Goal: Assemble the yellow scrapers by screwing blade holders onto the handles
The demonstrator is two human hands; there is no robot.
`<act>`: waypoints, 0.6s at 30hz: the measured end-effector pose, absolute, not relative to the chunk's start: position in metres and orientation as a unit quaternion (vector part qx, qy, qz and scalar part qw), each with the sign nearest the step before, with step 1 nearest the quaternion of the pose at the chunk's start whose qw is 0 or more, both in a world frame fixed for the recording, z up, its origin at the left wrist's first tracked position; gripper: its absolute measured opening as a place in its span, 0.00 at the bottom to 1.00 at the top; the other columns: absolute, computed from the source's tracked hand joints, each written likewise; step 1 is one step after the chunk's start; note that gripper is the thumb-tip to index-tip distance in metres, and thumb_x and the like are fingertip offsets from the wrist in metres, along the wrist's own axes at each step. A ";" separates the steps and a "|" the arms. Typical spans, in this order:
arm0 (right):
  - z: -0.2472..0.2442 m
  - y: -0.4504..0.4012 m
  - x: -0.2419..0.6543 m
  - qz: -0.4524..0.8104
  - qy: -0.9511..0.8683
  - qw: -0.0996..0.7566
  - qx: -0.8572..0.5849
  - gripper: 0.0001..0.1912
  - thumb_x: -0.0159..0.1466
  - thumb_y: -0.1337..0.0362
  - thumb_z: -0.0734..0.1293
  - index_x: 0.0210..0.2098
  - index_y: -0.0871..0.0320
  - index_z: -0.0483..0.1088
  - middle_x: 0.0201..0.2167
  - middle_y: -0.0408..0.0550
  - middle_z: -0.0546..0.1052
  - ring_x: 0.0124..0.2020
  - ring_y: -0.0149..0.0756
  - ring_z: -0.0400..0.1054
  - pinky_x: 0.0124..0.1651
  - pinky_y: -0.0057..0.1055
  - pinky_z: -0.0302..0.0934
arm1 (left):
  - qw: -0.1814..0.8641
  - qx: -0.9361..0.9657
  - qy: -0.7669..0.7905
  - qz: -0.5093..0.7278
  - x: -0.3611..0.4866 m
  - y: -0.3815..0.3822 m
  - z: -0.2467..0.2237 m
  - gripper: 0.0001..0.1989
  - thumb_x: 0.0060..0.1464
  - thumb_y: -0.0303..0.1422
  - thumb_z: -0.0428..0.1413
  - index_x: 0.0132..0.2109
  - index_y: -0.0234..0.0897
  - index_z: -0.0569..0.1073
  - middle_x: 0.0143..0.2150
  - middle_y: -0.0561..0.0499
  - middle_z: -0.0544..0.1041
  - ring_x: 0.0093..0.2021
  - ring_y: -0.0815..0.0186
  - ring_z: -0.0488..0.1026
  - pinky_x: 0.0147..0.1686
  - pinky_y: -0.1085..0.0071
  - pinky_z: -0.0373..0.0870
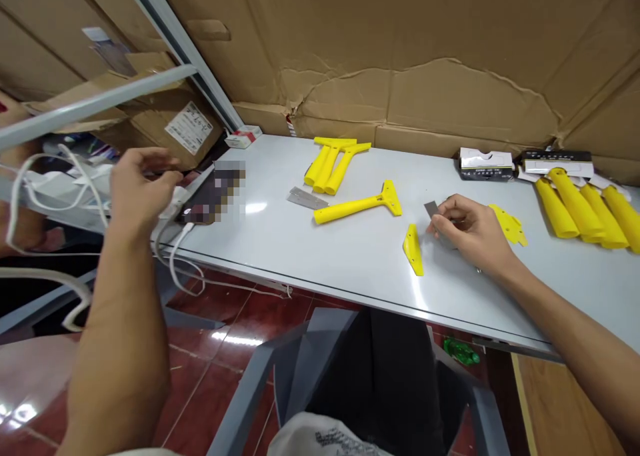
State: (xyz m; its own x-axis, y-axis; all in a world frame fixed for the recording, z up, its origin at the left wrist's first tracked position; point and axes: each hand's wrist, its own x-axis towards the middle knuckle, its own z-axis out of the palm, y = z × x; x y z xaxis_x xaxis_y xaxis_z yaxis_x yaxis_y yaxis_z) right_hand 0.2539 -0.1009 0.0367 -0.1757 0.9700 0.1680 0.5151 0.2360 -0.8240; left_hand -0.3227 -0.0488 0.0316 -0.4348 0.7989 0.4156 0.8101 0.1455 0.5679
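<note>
My right hand (470, 233) pinches a small grey metal blade (431, 209) between thumb and fingers, above the right part of the white table. My left hand (143, 186) is raised at the table's left end, beside a phone (210, 193); its fingers are loosely bent, apart from the thumb, and hold nothing. Between the hands lies a yellow scraper handle (350, 209) with its wide head to the right. Nearer my right hand is a separate yellow scraper head plate (413, 251). More yellow plates (509, 226) lie just behind that hand, partly hidden.
Several yellow scraper handles (333, 166) lie near the cardboard wall, with grey blades (306, 198) before them. More handles (575, 209) and small blade boxes (485, 164) are at right. White cables (173, 263) hang at left, near a metal post (200, 63) and a cardboard box (150, 116).
</note>
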 end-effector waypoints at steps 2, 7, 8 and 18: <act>0.035 -0.101 0.255 0.315 -0.701 0.357 -0.531 0.07 0.69 0.60 0.70 0.35 0.51 0.70 0.32 0.45 0.85 0.31 0.38 0.76 0.32 0.36 0.63 | 0.028 -0.555 -0.776 -0.297 -0.327 -0.045 0.037 0.23 0.55 0.40 0.53 0.55 0.39 0.77 0.52 0.59 0.80 0.48 0.69 0.70 0.57 0.71 0.69; 0.031 -0.101 0.255 0.325 -0.707 0.350 -0.522 0.07 0.70 0.58 0.69 0.35 0.52 0.70 0.32 0.45 0.85 0.32 0.37 0.77 0.35 0.37 0.66 | 0.041 -0.603 -0.774 -0.190 -0.326 -0.045 0.045 0.18 0.51 0.33 0.50 0.45 0.40 0.81 0.43 0.55 0.80 0.50 0.65 0.69 0.66 0.67 0.64; 0.032 -0.101 0.254 0.324 -0.707 0.351 -0.522 0.07 0.70 0.58 0.69 0.36 0.52 0.70 0.32 0.45 0.85 0.32 0.37 0.77 0.35 0.37 0.66 | 0.058 -0.597 -0.777 -0.190 -0.326 -0.051 0.045 0.19 0.51 0.32 0.50 0.45 0.39 0.81 0.43 0.54 0.80 0.49 0.64 0.69 0.66 0.65 0.64; 0.032 -0.101 0.254 0.320 -0.701 0.358 -0.527 0.08 0.70 0.57 0.70 0.35 0.51 0.71 0.32 0.45 0.85 0.31 0.38 0.76 0.32 0.37 0.62 | 0.144 -0.613 -0.741 -0.232 -0.307 -0.135 0.006 0.16 0.55 0.39 0.55 0.46 0.42 0.82 0.55 0.51 0.81 0.63 0.54 0.71 0.71 0.53 0.59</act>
